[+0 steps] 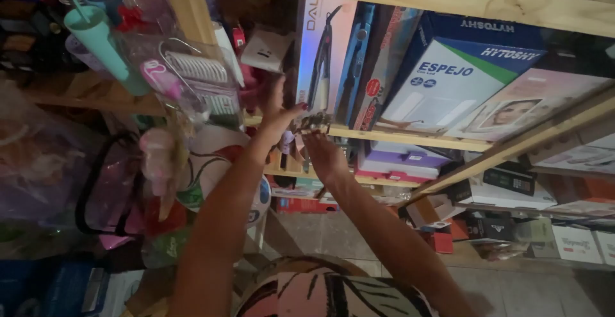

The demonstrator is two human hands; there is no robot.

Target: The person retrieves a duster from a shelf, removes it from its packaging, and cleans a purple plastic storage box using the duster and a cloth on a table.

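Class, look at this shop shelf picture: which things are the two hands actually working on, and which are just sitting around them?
In hand:
- left hand and right hand, both raised to the shelf edge
- small dark item between them, too dim to identify
- wooden shelf

Just lying about:
- hair straightener box
- blue and white box
- teal tumbler
- packaged comb
- purple boxes

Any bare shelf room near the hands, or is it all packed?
Mostly packed. The wooden shelf is filled with upright boxes, from the white hair-straightener box to the blue-and-white mirror box. Only its front lip by the left hand and right hand shows bare. Hanging combs in clear packets crowd the left.
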